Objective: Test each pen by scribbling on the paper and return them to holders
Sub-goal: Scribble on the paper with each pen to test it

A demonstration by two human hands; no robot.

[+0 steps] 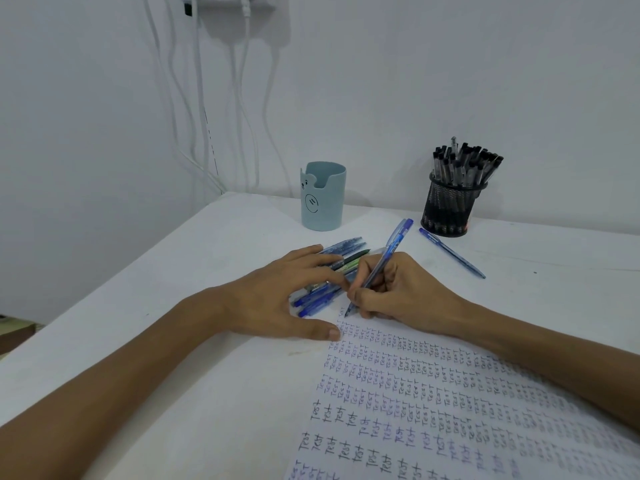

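A sheet of paper (pixel 433 403) is seen on the near right part of a white table (pixel 156 341), and almost all of it is covered with rows of the word "test" written in black and blue ink. At the paper's far left corner a blue pen (pixel 393 244) is pinched between the thumb and curled fingers of the right hand (pixel 398 292). The pen is tilted, with its tip set down on the paper and its cap end pointing away from the sheet. The heel of that hand is rested on the paper's far edge.

Just off the same corner, to the left of the paper, the left hand (pixel 277 292) is laid flat with straight, spread fingers. Its fingers are pressed on a pile of pens (pixel 341 247), mostly blue with a green one among them, and its thumb tip is placed against the paper's left edge. The two hands are held close together, nearly touching.

Beyond the paper's far edge a single blue pen (pixel 452 252) is left lying on the table. Further back from the paper, a pale blue holder (pixel 323 197) with a small face drawn on it is stood upright. To the right of it a black mesh holder (pixel 450 206) is packed with black-capped pens (pixel 462 164). Behind both, white cables (pixel 201 98) are hung down the wall.
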